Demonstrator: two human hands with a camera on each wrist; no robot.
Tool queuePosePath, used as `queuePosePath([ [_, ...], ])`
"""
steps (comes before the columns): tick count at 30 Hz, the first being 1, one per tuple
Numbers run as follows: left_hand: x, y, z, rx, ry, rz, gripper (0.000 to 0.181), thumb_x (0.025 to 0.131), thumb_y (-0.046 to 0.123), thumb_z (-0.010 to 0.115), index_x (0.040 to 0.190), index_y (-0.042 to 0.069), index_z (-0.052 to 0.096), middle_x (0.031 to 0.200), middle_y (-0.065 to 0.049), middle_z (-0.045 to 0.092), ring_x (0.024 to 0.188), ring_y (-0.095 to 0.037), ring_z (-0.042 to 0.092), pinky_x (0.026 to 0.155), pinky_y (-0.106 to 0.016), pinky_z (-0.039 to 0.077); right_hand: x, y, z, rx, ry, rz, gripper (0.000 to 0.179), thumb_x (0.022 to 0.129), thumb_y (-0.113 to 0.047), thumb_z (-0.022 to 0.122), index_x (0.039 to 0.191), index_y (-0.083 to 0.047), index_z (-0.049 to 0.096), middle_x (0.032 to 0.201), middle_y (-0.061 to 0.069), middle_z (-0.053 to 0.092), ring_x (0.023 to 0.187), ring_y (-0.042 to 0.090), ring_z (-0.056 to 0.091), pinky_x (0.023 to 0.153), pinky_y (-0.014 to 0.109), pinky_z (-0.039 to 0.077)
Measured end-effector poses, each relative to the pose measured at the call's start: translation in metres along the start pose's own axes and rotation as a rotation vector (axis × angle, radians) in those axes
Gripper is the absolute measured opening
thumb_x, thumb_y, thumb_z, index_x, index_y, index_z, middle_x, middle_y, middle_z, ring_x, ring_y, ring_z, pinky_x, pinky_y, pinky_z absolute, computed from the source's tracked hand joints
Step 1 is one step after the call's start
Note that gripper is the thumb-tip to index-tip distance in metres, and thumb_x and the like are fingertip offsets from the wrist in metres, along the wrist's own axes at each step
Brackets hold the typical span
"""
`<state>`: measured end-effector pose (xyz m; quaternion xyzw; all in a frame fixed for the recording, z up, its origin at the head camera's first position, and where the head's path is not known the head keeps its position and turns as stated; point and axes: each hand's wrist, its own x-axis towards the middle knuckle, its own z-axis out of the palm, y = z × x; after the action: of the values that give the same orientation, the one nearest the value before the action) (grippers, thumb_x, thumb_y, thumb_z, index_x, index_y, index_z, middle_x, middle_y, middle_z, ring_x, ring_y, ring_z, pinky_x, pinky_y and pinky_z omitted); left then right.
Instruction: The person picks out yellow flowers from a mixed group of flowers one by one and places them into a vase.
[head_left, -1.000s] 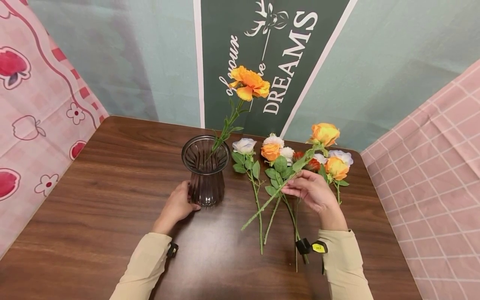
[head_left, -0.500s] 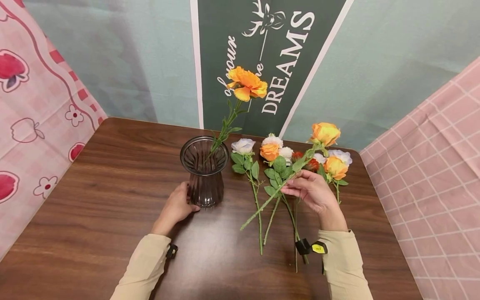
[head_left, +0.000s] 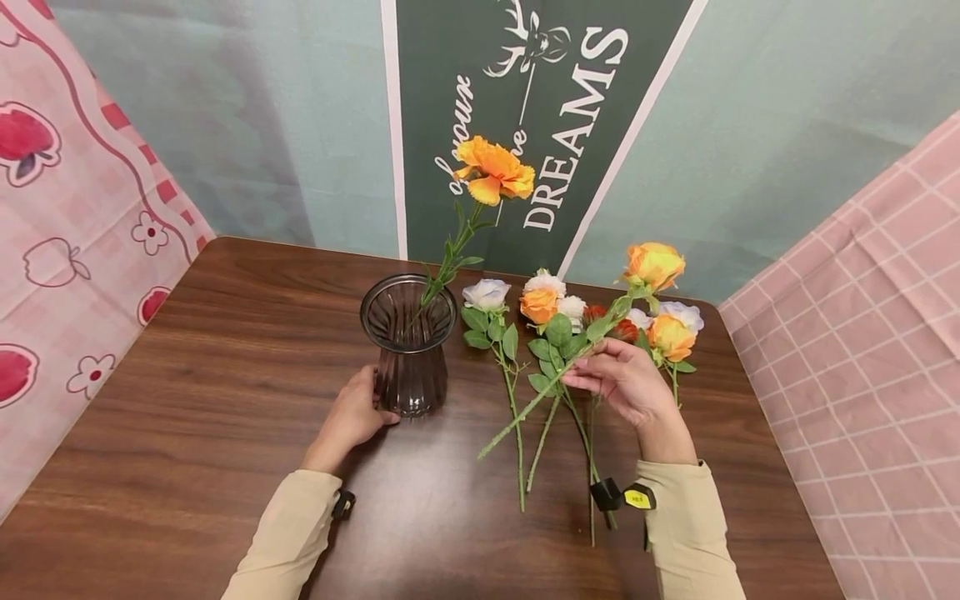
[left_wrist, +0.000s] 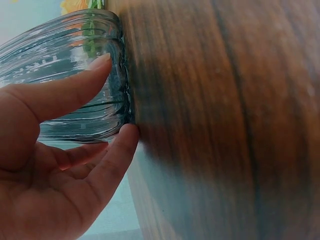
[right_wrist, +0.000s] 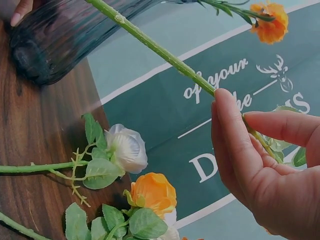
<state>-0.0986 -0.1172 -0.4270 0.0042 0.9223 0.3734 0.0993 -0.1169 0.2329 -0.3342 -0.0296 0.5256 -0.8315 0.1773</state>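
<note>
My left hand (head_left: 351, 417) grips the smoky ribbed glass vase (head_left: 414, 379) near its base; the vase stands upright on the table. In the left wrist view the thumb (left_wrist: 75, 92) lies along the glass, with the other fingers on the opposite side. An orange carnation (head_left: 495, 172) leans to the right out of the vase. My right hand (head_left: 624, 385) pinches the green stem of a yellow rose (head_left: 655, 267) between thumb and fingers. Its bloom points up and away; the bare stem end (right_wrist: 155, 47) slants toward the vase.
Loose flowers lie at the right on the wooden table (head_left: 210, 375): a pale lilac rose (head_left: 487, 295), an orange rose (head_left: 540, 305), white blooms (head_left: 572, 308), red blooms and another yellow-orange rose (head_left: 672, 336). Their stems point to the near edge. Cloth backdrops stand behind and at both sides.
The yellow rose in my right hand has tipped very slightly, its bloom a little farther right. My left hand and the vase hold their place.
</note>
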Motion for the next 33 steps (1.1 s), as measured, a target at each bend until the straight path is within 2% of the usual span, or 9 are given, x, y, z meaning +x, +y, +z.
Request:
queuePosePath([
  [12,-0.001,0.001,0.0,0.005,-0.003,-0.002,0.068,0.067,0.009,0.079,0.121,-0.008,0.041,0.108,-0.023,0.054,0.091,-0.032,0.057,0.08,-0.045,0.045,0.0,-0.002,0.002,0.017,-0.003,-0.017,0.031,0.088,0.02,0.03,0.081,0.003,0.056,0.076,0.016,0.062,0.076,0.028,0.066,0.074,0.039,0.051],
  [27,-0.001,0.0,0.0,0.0,-0.004,0.005,0.068,0.067,0.008,0.079,0.121,-0.008,0.041,0.109,-0.024,0.054,0.091,-0.033,0.057,0.08,-0.044,0.045,0.002,-0.009,0.014,0.04,0.063,-0.032,0.028,0.086,0.021,0.034,0.077,0.004,0.055,0.075,0.019,0.062,0.075,0.03,0.066,0.073,0.039,0.052],
  [33,-0.001,0.0,-0.001,0.002,-0.004,0.004,0.068,0.067,0.008,0.079,0.122,-0.008,0.041,0.109,-0.024,0.054,0.092,-0.033,0.057,0.08,-0.045,0.045,0.003,-0.012,0.018,0.058,0.054,-0.059,0.03,0.085,0.022,0.032,0.074,0.003,0.053,0.075,0.019,0.061,0.075,0.03,0.065,0.074,0.041,0.051],
])
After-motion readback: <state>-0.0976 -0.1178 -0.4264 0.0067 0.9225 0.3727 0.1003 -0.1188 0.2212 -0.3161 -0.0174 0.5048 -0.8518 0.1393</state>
